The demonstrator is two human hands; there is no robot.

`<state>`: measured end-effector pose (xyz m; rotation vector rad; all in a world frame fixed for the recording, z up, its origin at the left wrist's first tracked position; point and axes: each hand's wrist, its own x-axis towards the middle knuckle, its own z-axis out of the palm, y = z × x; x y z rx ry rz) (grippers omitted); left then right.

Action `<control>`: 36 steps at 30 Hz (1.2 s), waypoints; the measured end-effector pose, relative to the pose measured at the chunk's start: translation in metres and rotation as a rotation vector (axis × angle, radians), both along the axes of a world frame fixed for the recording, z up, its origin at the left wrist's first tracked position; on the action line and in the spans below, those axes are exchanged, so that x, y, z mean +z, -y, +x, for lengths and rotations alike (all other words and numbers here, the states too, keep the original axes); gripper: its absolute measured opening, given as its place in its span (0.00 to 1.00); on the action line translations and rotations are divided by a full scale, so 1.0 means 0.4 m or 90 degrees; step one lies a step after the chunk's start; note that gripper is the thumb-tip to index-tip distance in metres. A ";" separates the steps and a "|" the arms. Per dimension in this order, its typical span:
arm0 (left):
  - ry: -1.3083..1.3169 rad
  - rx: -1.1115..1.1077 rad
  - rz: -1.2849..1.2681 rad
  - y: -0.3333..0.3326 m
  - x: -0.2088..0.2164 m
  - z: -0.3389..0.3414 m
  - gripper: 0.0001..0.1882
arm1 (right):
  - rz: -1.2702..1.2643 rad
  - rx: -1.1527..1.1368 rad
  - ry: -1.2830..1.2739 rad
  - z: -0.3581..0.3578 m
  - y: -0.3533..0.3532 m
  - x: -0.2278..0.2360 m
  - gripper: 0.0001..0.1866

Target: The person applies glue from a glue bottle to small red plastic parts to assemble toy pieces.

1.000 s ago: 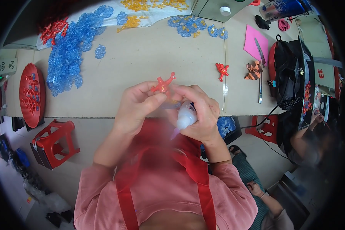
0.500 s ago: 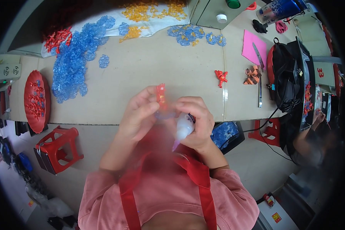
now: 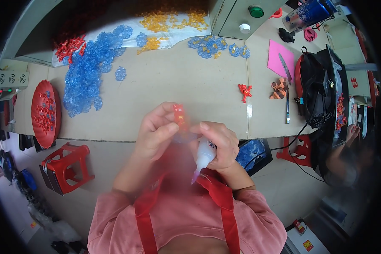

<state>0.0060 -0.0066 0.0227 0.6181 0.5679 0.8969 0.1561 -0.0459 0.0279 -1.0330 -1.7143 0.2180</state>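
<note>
Between the thumb and fingers of my left hand [image 3: 153,132] is a small red plastic figure piece [image 3: 179,115], held upright just past the table's near edge. A translucent blue piece [image 3: 184,137] shows blurred at its lower end; whether the two are joined I cannot tell. My right hand [image 3: 224,146] is closed round a small white squeeze bottle [image 3: 206,152], its purple nozzle pointing down toward my apron. The thumb and forefinger of that hand reach to the blue piece's right side. A haze blurs the middle of the view.
A heap of blue flower-shaped pieces [image 3: 82,82] lies left, beside red pieces [image 3: 69,48] and yellow pieces [image 3: 154,20]. A red tray [image 3: 39,137] holds assembled bits. To the right are a red figure [image 3: 244,92], tweezers [image 3: 287,108], pink sheet [image 3: 276,59] and black bag [image 3: 315,84].
The whole view has shifted slightly, so the table sits a little lower and further right. Both hands keep their grips on the red piece and the bottle.
</note>
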 end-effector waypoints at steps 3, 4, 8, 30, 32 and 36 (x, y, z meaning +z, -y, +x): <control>0.003 0.000 0.016 0.001 -0.001 0.001 0.16 | -0.005 -0.011 0.004 -0.001 0.006 0.001 0.28; 0.001 0.003 0.014 0.002 0.001 0.002 0.16 | -0.007 -0.011 0.005 0.000 0.007 0.001 0.28; 0.083 -0.056 0.048 -0.002 -0.029 -0.015 0.18 | 0.015 -0.017 0.003 0.001 0.004 0.001 0.28; 0.026 -0.059 -0.016 0.002 -0.018 -0.011 0.17 | -0.014 -0.078 -0.022 -0.016 0.031 -0.044 0.25; 0.024 -0.035 -0.007 0.005 -0.022 -0.017 0.17 | -0.013 -0.055 -0.050 -0.033 0.019 -0.050 0.24; 0.017 0.005 -0.064 -0.002 -0.014 -0.048 0.17 | -0.011 -0.061 -0.069 -0.075 -0.022 -0.045 0.21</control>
